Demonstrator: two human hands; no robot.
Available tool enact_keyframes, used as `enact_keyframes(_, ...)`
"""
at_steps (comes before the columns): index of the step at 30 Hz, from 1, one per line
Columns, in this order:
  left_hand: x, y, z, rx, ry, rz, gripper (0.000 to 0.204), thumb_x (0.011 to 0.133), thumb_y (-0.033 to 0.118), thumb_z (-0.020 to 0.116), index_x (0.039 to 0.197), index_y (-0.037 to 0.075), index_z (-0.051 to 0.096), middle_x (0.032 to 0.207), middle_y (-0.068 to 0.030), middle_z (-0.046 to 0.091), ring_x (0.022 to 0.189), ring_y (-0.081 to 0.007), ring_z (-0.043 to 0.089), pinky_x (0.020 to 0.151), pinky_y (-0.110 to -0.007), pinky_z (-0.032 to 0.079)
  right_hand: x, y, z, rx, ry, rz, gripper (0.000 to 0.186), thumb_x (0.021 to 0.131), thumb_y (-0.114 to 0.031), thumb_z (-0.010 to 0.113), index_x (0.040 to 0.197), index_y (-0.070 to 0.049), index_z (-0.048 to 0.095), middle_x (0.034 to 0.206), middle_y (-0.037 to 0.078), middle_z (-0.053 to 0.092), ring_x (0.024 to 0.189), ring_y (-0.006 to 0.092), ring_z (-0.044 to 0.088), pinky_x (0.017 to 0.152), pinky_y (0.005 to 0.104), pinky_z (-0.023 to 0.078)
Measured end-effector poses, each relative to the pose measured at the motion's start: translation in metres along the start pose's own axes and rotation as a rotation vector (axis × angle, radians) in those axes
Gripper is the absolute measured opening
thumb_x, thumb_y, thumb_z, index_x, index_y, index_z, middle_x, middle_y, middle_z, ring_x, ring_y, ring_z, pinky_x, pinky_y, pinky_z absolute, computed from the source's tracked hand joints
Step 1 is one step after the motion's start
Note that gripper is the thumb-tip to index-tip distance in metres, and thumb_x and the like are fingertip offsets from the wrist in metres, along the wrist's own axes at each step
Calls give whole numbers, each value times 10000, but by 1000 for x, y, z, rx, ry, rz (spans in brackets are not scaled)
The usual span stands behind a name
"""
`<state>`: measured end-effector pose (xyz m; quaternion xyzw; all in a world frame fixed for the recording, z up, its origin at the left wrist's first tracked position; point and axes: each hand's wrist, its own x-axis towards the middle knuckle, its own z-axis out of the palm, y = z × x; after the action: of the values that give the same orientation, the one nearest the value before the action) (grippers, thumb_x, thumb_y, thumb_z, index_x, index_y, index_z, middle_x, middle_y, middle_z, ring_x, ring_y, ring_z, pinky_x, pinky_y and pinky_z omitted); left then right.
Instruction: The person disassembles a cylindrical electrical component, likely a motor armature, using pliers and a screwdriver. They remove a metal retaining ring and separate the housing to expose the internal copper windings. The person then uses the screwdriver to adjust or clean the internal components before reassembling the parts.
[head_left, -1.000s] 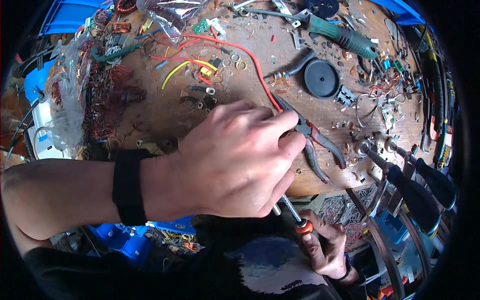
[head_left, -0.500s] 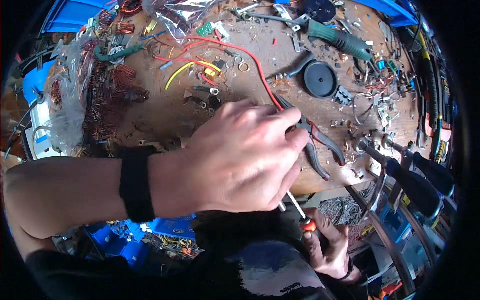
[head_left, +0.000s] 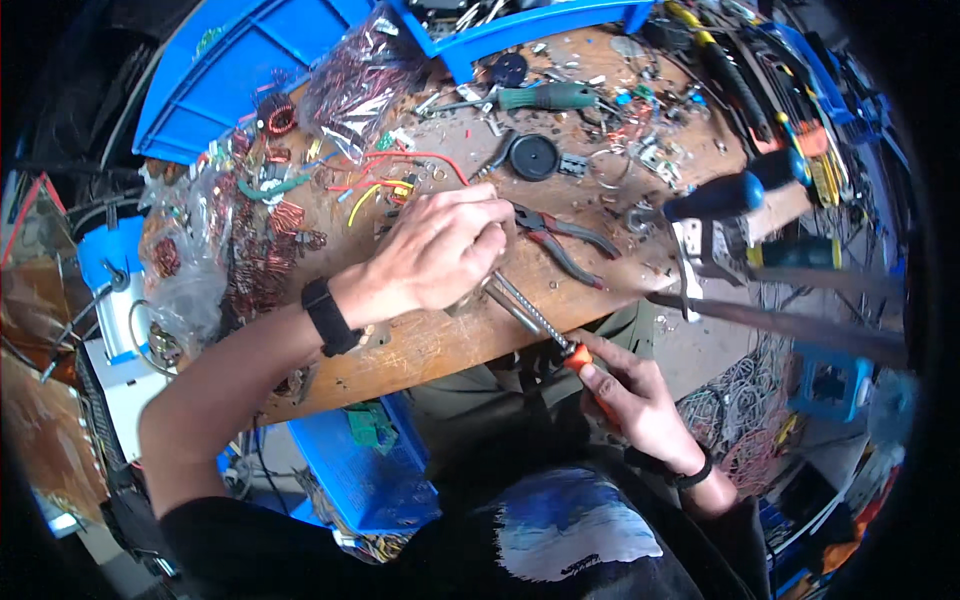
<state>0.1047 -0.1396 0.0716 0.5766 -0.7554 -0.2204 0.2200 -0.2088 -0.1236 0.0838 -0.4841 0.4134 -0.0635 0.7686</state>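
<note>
My left hand (head_left: 440, 245) is closed over the table's front edge, back of the hand up. What its fingers grip is hidden beneath it. My right hand (head_left: 635, 395) is wrapped round the orange-and-black handle of a tool with a long ridged metal shaft (head_left: 528, 312), which looks like a screwdriver. That shaft slants up to my left hand, where its tip is hidden. Beside it a plain metal rod (head_left: 512, 307) also sticks out from under my left hand. Combination pliers (head_left: 565, 240) with red-and-black handles lie just right of my left hand. A red wire (head_left: 440, 156) runs down behind it.
Copper coils (head_left: 285, 220) and clear bags (head_left: 190, 265) cover the left of the wooden table (head_left: 400, 352). A green-handled screwdriver (head_left: 545, 97) and round black cap (head_left: 534, 157) lie farther back. Blue-handled clamps (head_left: 715, 197) stand at the right edge. A blue bin (head_left: 365, 470) is below.
The view has pulled back and turned, showing more of the table and bins. My left hand remains closed, and my right hand still grips the orange-handled tool.
</note>
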Motion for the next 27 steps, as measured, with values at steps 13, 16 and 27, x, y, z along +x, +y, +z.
enact_keyframes(13, 9, -1, -6, -212, -132, -137, 240, 1004, 149, 562, 1057, -18, 724, 986, -125, 731, 981, -196, 691, 883, -368, 520, -27, 17, 12, -366, 131, -342, 437, 1047, -245, 632, 1412, -4, 621, 664, 180, 584, 548, 235, 589, 587, 403, 460)
enact_keyframes(16, 9, 7, -8, -116, -130, -183, 253, 1003, 167, 566, 1065, -20, 725, 958, -126, 734, 955, -214, 700, 865, -375, 524, -25, 19, 11, -381, 111, -346, 407, 1044, -258, 629, 1364, -6, 629, 607, 192, 546, 495, 275, 573, 554, 430, 435)
enact_keyframes(27, 8, 10, -4, -23, -92, -148, 268, 991, 195, 569, 1037, -16, 729, 981, -159, 733, 965, -288, 702, 877, -403, 516, -6, 38, 12, -411, 126, -431, 446, 1064, -332, 628, 1376, -15, 642, 561, 206, 552, 479, 322, 601, 535, 463, 439)
